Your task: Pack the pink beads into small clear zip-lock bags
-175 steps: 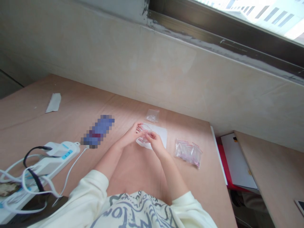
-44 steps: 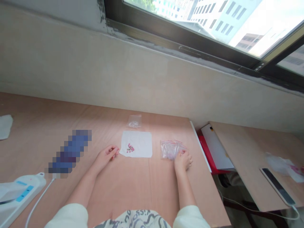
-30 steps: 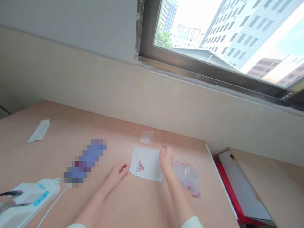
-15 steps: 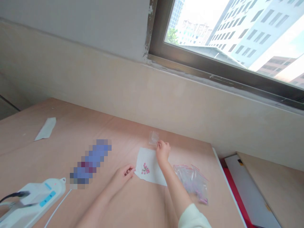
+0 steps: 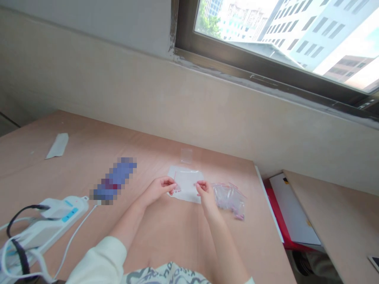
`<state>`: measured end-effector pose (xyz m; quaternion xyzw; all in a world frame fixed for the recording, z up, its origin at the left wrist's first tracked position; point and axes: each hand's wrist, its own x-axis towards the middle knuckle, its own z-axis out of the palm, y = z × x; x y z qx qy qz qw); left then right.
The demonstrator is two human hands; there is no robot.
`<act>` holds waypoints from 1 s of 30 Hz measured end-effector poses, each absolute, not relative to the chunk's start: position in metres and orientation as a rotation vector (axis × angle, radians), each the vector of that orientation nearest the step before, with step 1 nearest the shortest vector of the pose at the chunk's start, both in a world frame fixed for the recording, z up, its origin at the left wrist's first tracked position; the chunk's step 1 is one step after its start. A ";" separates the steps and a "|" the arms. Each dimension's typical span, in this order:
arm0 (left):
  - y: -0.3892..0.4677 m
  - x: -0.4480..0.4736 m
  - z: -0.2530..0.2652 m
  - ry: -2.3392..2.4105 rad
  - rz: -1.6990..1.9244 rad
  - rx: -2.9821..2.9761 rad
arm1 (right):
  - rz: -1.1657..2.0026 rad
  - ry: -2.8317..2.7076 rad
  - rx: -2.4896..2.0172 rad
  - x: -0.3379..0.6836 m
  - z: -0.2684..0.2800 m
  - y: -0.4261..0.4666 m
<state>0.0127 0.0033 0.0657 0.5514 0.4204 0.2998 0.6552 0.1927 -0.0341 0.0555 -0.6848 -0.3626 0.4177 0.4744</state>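
Between both hands is a small clear zip bag point(image 5: 187, 179), stretched out above a white sheet of paper point(image 5: 189, 198). My left hand point(image 5: 162, 185) pinches its left side, where a thin red line shows. My right hand point(image 5: 205, 190) pinches the right side with thumb and fingertips. A few small pink beads point(image 5: 177, 191) lie on the paper beside my left fingertips, partly hidden by the hand and bag. Just beyond the paper lies another small clear bag point(image 5: 186, 156). Right of my right hand are clear zip bags point(image 5: 227, 197) with pink-purple pieces in them.
At the left stand a white power strip point(image 5: 50, 225) with plugs and cables and a pixelated blue object point(image 5: 117, 179). A torn white paper strip point(image 5: 57, 146) lies farther back. The wooden table point(image 5: 166, 232) meets the wall, with a window point(image 5: 251, 59) above.
My right hand has come back from the small bags behind the paper with one clear bag. My left hand has left the paper's edge and now grips that bag too. The view has shifted.
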 end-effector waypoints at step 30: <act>-0.008 0.019 0.090 0.894 0.550 1.405 | 1.284 -1.327 -1.436 0.160 0.088 -0.035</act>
